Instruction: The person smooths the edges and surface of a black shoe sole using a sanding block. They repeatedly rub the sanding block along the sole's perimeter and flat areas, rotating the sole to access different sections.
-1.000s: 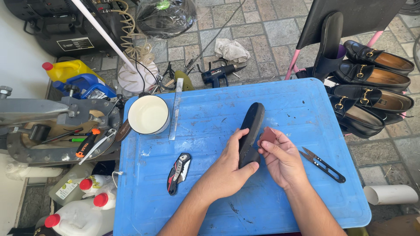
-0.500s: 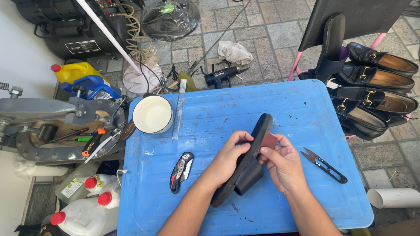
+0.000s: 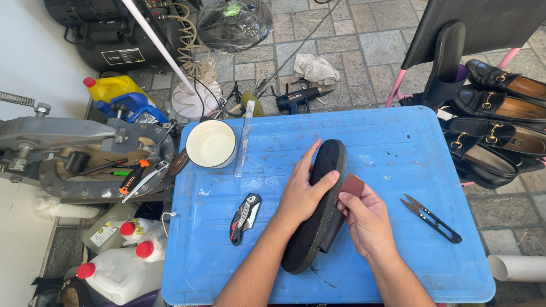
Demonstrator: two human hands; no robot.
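A black shoe [image 3: 319, 210] lies sole-up and slanted on the blue table [image 3: 398, 136], toe pointing away from me. My left hand [image 3: 301, 190] rests over the sole's left side, thumb across it, holding it in place. My right hand [image 3: 367, 219] pinches a small reddish-brown piece of sandpaper [image 3: 351, 185] against the sole's right edge. A folding utility knife [image 3: 244, 218] lies to the left of the shoe. Black thread snips [image 3: 430, 218] lie to the right.
A white round tub of glue [image 3: 211, 143] and a clear ruler [image 3: 244, 136] sit at the table's far left. Black loafers [image 3: 495, 125] are stacked on a rack at right. A metal press [image 3: 74, 153], jugs [image 3: 122, 267] and tools crowd the left floor.
The shoe went from being held up on its edge to lying flatter and sole-up on the table. My left hand shifted on top of it; my right hand brought the sandpaper to its edge.
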